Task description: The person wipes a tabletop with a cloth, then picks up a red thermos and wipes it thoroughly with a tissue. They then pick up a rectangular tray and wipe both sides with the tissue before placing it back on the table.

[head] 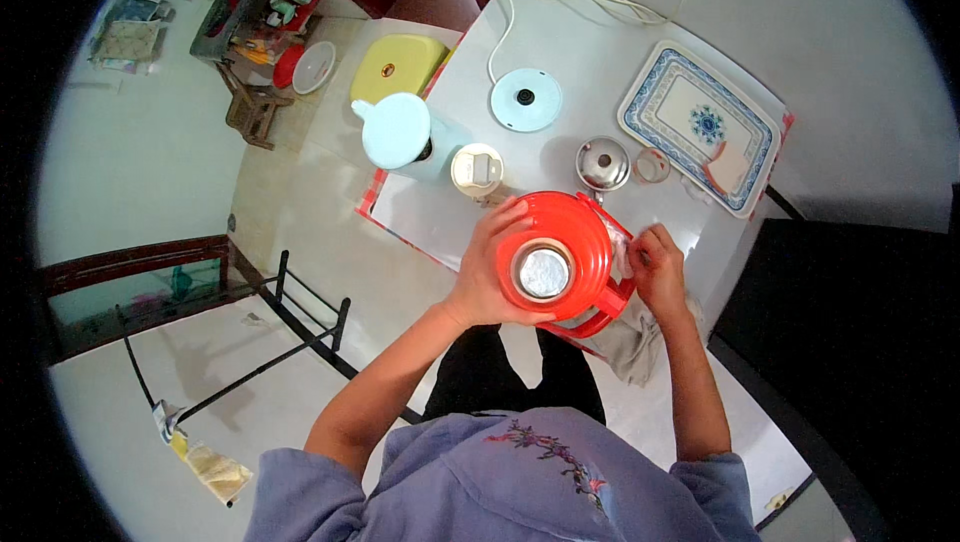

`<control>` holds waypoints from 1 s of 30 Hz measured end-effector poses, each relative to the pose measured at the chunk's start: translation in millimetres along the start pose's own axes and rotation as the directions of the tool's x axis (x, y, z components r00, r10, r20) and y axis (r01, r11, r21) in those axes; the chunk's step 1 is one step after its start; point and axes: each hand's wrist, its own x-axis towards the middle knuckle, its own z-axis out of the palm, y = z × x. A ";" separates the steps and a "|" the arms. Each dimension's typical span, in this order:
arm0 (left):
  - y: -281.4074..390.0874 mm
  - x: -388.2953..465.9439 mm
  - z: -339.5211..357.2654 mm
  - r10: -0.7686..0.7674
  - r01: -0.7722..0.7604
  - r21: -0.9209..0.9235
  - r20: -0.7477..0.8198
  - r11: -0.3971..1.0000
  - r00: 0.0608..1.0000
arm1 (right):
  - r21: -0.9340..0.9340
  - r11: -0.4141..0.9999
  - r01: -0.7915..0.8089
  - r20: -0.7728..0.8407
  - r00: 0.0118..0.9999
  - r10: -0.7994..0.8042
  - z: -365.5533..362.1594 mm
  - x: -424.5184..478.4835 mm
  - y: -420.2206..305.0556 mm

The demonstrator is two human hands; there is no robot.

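Note:
My left hand (486, 266) grips the side of a red thermos flask (596, 242) in front of my body. Its round mouth faces up, and a silvery surface (545, 273) shows inside the pale rim. On the right side of the flask is a red plastic handle (616, 300). Just beyond it, my right hand (658, 266) pinches a crumpled whitish cloth (622, 249) against the flask's side; whether it is cloth or tissue is hard to tell. A grey rag (636, 339) lies below that hand at the table edge, partly hidden.
On the table (442, 223) stand a light-blue electric kettle (397, 131), its round base (545, 111), a cream-lidded cup (477, 170), a steel lid-like piece (603, 159), a small glass (651, 165) and a patterned tray (675, 103). A yellow bin (401, 62) stands beyond.

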 end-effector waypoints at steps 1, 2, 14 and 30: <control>-1.0 -0.1 0.8 0.007 -0.007 -0.004 0.002 1.000 1.000 | -0.021 0.999 -0.041 -0.031 0.999 0.041 2.0 -9.9 4.2; 0.3 1.2 0.7 -0.010 0.010 -0.014 -0.014 1.000 1.000 | -0.085 0.994 -0.068 -0.010 0.998 0.068 5.4 -20.0 7.7; -2.9 -1.8 2.0 0.036 -0.035 0.028 -0.037 0.999 0.999 | 0.282 0.801 -0.528 -0.155 0.799 0.581 50.1 -112.7 -25.8; 6.0 -0.3 -6.5 -0.011 0.011 0.014 0.016 1.000 1.000 | 0.900 0.278 -0.335 0.094 0.773 0.627 16.5 -80.7 -136.4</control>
